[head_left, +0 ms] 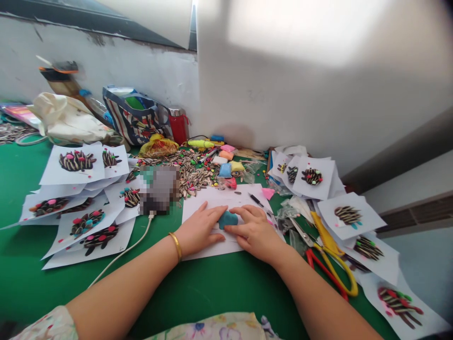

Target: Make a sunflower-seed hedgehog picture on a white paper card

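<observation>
A flat piece of blue modelling clay [228, 219] lies on white paper [198, 198] between my two hands. My left hand [201, 229] rests on the paper with its fingers spread, the index fingertip touching the clay's left edge. From the other side, my right hand [258, 231] has its bent fingers on the clay's right edge, holding it. Just beyond the right fingers lies a black pen [256, 200]. A lone sunflower seed [238, 192] sits near the top of the sheet.
Behind the paper are a heap of sunflower seeds [194, 172] and coloured clay packs [224, 170]. Papers with seed hedgehogs [76, 161] are stacked on both sides. Scissors [332, 264] and a yellow cutter [325, 233] lie right. A white cable [136, 245] runs left.
</observation>
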### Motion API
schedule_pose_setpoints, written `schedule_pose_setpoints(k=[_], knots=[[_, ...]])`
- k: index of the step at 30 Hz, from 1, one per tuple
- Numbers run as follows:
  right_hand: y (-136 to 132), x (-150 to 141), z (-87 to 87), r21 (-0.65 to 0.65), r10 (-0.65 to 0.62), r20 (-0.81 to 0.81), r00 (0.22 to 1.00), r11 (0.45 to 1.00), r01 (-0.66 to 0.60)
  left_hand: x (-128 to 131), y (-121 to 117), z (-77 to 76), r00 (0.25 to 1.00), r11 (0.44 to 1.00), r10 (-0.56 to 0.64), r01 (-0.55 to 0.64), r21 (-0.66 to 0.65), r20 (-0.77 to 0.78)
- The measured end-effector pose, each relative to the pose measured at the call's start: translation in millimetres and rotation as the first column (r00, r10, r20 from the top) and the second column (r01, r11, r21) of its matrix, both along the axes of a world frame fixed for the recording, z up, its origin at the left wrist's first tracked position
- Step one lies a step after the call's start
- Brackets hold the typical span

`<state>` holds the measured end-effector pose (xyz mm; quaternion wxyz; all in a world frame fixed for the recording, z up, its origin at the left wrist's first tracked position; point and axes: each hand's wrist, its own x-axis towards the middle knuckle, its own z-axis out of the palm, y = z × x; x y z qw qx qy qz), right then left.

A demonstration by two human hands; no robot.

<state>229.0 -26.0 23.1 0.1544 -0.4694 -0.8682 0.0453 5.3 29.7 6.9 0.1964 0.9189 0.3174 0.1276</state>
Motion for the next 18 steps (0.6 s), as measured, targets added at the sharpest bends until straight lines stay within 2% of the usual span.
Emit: schedule_pose_setpoints(k=[11, 18], knots=[[-1.8, -7.2, 1.5, -0.01, 0.061, 0.001, 0.998, 0.998, -0.061, 3.2, -2.0, 6.6, 0.999, 1.0, 0.001, 0.0, -0.016, 0.036], [-2.7, -8.5, 1.5, 0.001, 0.046, 0.004, 0.999, 0.999, -0.046, 2.4, -1.6, 4.7, 1.0, 1.0, 0.001, -0.001, -0.012, 0.015]])
